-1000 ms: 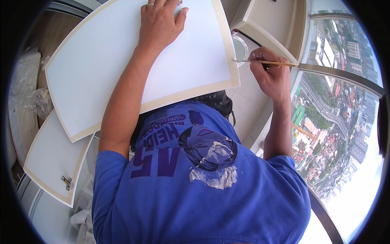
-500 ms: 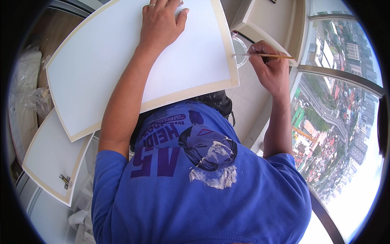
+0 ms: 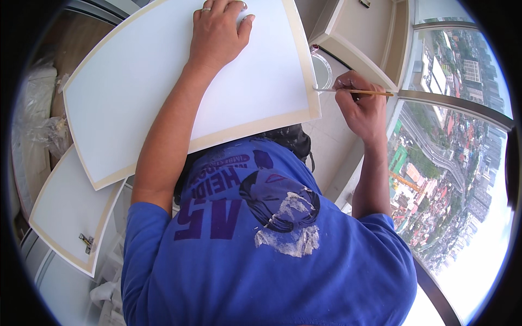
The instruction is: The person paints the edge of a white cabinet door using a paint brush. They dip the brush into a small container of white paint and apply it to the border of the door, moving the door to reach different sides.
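Observation:
A large white panel (image 3: 147,92) with a cream border lies tilted in front of me. My left hand (image 3: 216,33) presses flat on its far upper part, fingers spread. My right hand (image 3: 360,104) grips a thin wooden-handled paintbrush (image 3: 353,92), held level, its tip touching the panel's right edge near the corner. A small round container (image 3: 322,69) stands just beyond that edge, partly hidden by the panel.
A second white panel (image 3: 70,212) with a metal hinge (image 3: 85,242) lies lower left. A cream cabinet piece (image 3: 361,38) stands at upper right. Plastic wrap (image 3: 41,119) lies at left. A window (image 3: 457,163) on the right looks far down on a city.
My right hand moved the brush up toward the round container, then back down to the panel's right edge. The left hand has stayed pressed on the panel.

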Demonstrator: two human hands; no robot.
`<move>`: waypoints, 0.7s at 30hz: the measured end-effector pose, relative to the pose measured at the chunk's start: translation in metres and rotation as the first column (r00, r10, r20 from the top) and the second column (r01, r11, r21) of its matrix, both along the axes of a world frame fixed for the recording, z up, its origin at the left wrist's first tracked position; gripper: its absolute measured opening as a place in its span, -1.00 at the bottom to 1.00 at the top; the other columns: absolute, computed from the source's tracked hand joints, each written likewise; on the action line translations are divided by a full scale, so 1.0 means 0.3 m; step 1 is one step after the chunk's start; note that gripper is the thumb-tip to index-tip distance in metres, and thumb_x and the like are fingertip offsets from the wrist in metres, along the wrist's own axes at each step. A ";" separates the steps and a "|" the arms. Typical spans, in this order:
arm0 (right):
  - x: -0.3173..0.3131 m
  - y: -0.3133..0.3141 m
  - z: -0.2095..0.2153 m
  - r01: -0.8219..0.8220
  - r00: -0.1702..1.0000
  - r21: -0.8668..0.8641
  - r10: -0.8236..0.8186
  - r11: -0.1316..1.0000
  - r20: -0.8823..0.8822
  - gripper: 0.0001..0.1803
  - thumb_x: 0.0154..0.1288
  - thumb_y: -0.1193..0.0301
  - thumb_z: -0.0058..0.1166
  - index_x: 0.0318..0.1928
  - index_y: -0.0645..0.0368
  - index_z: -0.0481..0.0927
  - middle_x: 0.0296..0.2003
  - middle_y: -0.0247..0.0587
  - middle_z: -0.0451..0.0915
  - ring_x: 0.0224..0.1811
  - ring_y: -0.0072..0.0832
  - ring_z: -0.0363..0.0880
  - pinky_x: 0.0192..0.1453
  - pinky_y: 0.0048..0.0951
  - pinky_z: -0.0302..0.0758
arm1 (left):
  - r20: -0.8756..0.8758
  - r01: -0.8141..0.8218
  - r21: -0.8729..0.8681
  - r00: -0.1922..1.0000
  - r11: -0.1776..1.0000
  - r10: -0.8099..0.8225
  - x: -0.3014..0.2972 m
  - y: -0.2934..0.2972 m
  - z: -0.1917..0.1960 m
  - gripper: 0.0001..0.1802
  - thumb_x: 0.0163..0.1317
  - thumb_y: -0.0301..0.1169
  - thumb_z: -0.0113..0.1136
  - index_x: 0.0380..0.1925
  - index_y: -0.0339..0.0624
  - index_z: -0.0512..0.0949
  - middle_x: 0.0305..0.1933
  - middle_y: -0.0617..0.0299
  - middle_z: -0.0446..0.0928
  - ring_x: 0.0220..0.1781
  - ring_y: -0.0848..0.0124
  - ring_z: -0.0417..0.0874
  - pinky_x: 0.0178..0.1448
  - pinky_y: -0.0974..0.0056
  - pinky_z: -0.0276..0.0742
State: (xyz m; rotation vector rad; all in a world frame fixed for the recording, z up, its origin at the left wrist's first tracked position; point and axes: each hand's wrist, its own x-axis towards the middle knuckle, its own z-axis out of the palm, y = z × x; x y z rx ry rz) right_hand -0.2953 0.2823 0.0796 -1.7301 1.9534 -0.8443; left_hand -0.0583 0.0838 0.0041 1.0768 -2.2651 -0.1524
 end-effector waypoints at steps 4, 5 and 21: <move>-0.010 0.011 0.004 0.009 0.998 -0.033 -0.007 0.999 0.065 -0.85 0.12 0.50 0.16 -0.30 0.29 0.70 -0.45 -0.16 0.73 -0.44 -0.42 0.69 -0.22 -0.42 0.63 | 0.007 0.014 0.009 1.000 1.000 -0.014 0.001 -0.004 0.006 -0.69 0.36 -0.34 0.33 0.03 -0.26 0.63 0.14 -0.01 0.54 0.22 0.07 0.53 0.31 -0.07 0.41; -0.012 0.012 -0.001 0.027 0.995 -0.070 -0.019 0.997 0.101 -0.85 0.11 0.50 0.16 -0.30 0.29 0.70 -0.45 -0.15 0.72 -0.44 -0.42 0.69 -0.21 -0.42 0.63 | 0.015 0.003 -0.051 1.000 0.999 -0.003 0.001 -0.008 -0.012 -0.70 0.38 -0.30 0.33 0.01 -0.22 0.65 0.13 0.07 0.56 0.19 0.11 0.55 0.30 -0.04 0.42; -0.043 -0.089 -0.267 0.293 0.614 -0.270 0.036 0.917 0.788 -0.65 0.64 0.37 0.06 0.20 0.38 0.65 0.03 0.03 0.75 0.00 -0.32 0.77 -0.01 -0.38 0.65 | 0.061 -0.014 -0.135 0.998 0.991 0.022 0.023 0.018 -0.021 -0.75 0.43 -0.26 0.31 -0.03 -0.17 0.67 0.12 0.20 0.59 0.16 0.18 0.57 0.25 0.03 0.44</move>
